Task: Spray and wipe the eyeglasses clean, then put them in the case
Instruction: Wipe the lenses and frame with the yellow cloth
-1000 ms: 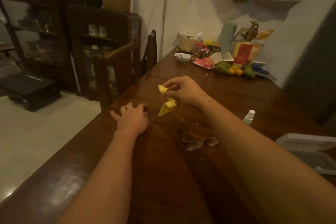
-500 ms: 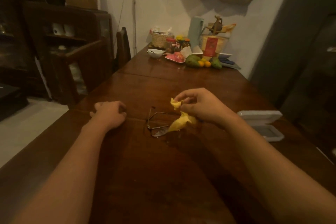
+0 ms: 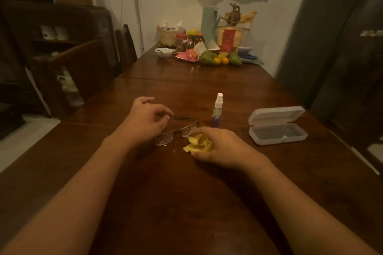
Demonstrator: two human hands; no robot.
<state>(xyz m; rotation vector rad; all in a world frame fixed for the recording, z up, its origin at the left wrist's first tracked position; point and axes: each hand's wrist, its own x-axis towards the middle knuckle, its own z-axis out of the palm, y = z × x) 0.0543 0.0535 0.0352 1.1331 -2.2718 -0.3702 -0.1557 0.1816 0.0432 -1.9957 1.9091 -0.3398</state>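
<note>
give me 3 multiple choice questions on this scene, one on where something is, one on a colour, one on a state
1. Where does the spray bottle stand?
A. inside the case
B. between the eyeglasses and the case
C. beside the fruit

2. What colour is the cloth in the right hand?
A. blue
B. white
C. yellow

3. How is the case?
A. open and empty
B. shut
C. open, eyeglasses inside

Answers: 1 B, it stands upright right of the eyeglasses and left of the case. 2 C, yellow folds show under the fingers. 3 A, the lid is back and the tray holds nothing.
</note>
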